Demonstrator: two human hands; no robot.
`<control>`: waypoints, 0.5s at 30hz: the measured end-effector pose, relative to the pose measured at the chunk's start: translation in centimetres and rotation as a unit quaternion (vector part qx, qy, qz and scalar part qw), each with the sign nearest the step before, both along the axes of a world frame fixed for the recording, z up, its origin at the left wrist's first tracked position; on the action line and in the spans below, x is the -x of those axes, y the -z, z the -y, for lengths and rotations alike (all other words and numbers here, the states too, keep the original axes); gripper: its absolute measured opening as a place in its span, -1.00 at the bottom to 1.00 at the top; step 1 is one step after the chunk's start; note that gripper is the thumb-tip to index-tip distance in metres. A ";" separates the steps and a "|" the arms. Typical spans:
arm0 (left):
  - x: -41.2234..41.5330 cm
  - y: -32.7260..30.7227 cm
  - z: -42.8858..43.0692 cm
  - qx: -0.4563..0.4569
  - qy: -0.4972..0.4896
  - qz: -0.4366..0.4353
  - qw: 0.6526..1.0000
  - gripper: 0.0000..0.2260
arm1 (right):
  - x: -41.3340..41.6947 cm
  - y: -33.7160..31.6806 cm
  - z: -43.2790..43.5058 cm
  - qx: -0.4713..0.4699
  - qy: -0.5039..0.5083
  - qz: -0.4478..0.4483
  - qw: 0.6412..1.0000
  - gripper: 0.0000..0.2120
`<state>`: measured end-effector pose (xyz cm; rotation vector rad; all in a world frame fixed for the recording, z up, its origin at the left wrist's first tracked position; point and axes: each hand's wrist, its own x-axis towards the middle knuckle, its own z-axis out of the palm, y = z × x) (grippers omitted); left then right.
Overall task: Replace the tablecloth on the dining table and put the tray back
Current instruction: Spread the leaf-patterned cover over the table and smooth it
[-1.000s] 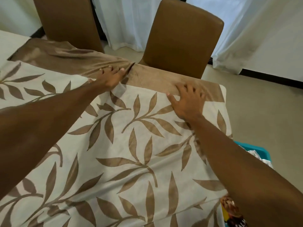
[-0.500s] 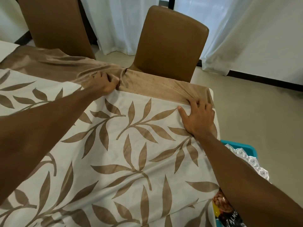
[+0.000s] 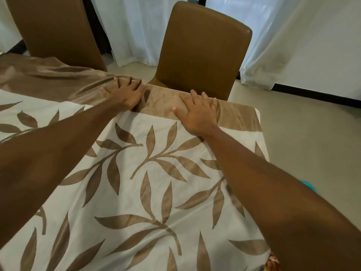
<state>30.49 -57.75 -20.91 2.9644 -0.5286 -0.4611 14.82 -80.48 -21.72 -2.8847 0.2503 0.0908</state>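
Note:
A cream tablecloth (image 3: 156, 192) with brown leaf prints and a plain brown border (image 3: 240, 118) covers the dining table. My left hand (image 3: 125, 92) lies flat on the brown border near the far edge, fingers spread, with folds of cloth bunched to its left. Palm down and fingers apart, my right hand (image 3: 197, 112) presses the border beside it, near the far right corner. Neither hand grips the cloth. No tray shows in this view.
Two brown chairs stand behind the table: one (image 3: 201, 47) right beyond my hands, the other (image 3: 56, 30) at the far left. White curtains (image 3: 132, 26) hang behind them. A turquoise container (image 3: 308, 185) and a snack packet (image 3: 272, 264) peek out by the table's right side.
Both hands have slid forward from the leaf print onto the brown border, pushing the cloth toward the far edge. The left hand went from curled to flat.

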 end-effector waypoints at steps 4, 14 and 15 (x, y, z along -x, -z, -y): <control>-1.8 1.4 -0.1 -0.013 -0.022 -0.007 1.000 -0.10 | 0.6 0.7 1.6 0.023 0.033 0.031 0.999 -0.32; -1.0 2.0 -1.6 0.051 -0.051 0.076 0.995 -0.30 | 4.7 0.9 8.0 0.041 0.103 0.037 0.993 -0.28; -1.2 2.2 -1.9 0.048 -0.052 0.081 0.994 -0.33 | 4.7 0.8 8.3 0.050 0.110 0.039 0.992 -0.29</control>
